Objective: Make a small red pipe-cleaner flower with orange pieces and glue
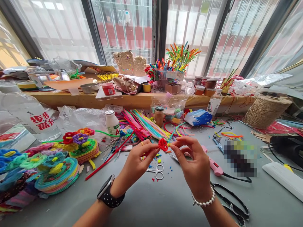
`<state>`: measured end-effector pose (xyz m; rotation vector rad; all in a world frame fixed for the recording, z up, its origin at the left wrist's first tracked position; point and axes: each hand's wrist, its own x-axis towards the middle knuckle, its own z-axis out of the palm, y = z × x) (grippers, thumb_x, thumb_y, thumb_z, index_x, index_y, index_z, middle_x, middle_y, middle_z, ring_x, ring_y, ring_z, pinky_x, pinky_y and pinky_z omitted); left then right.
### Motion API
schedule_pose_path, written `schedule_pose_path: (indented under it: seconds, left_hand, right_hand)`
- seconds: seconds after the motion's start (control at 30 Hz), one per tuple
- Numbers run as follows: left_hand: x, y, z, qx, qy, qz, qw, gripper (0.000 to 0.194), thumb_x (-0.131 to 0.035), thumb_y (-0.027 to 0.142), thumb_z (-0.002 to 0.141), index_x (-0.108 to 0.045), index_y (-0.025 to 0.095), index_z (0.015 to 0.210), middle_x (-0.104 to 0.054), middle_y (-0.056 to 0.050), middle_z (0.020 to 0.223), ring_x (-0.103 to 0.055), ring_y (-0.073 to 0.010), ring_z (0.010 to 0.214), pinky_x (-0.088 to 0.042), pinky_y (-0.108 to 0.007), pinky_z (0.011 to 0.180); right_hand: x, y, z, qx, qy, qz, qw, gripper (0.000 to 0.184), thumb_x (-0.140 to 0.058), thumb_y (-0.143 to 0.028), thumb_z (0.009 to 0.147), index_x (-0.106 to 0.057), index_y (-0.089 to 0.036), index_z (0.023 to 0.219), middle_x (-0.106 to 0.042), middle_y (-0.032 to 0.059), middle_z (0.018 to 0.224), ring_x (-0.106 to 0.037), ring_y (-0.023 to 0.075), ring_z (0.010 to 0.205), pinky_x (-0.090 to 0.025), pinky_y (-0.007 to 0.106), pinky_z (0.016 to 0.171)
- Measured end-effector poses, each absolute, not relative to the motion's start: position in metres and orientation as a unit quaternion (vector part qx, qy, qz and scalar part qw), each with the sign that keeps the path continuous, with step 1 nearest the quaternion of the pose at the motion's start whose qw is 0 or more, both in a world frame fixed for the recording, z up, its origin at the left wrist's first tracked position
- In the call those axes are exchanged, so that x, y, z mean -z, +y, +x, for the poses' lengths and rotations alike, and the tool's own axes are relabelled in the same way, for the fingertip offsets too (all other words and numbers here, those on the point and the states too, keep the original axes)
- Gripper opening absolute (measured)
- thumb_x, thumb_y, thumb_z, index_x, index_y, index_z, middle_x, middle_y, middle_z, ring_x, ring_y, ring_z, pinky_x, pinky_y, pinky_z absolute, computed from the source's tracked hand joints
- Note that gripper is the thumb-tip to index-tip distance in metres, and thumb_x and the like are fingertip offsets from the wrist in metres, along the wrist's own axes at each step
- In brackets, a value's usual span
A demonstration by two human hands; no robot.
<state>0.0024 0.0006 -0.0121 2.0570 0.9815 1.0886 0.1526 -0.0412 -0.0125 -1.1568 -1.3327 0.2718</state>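
Note:
A small red pipe-cleaner flower is held up over the grey table between my two hands. My left hand pinches its left side with thumb and fingertips. On the other side, my right hand pinches the flower's right end, where a bit of yellow shows. Below the flower lie small silver scissors among scraps of coloured fuzz. A pink glue gun with a black cord rests just right of my right hand, partly hidden by it.
Finished fuzzy flowers are piled at the left beside a large water bottle. Loose pipe cleaners lie behind my hands, near a brown jar. At the right are a twine spool and black-handled scissors.

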Motion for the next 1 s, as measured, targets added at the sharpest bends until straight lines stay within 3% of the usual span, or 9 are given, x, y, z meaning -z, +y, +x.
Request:
schedule_pose_path:
  seconds: [0.33,1.0]
  left_hand:
    - [0.0112,0.0024,0.0025,-0.38,0.352,0.786,0.338,0.021,-0.048,0.029,0.076,-0.063,0.018,0.084,-0.053,-0.003,0.072,-0.049,-0.0124,0.064,-0.042,-0.021,0.055]
    - [0.0112,0.0021,0.0023,-0.373,0.361,0.788,0.332,0.018,-0.048,0.028,0.076,-0.061,0.016,0.079,-0.052,-0.002,0.07,-0.047,-0.011,0.062,-0.039,-0.021,0.054]
  right_hand:
    - [0.0113,-0.0411,0.1503,-0.103,-0.642,-0.508,0.565,0.009,-0.052,-0.021,0.076,-0.053,-0.02,0.085,-0.061,0.002,0.076,-0.057,0.0136,0.07,-0.048,0.025,0.058]
    - [0.0093,-0.0408,0.1522,-0.135,-0.645,-0.487,0.573,0.009,-0.052,-0.019,0.077,-0.054,-0.019,0.086,-0.061,0.0024,0.082,-0.057,0.0127,0.071,-0.049,0.025,0.061]
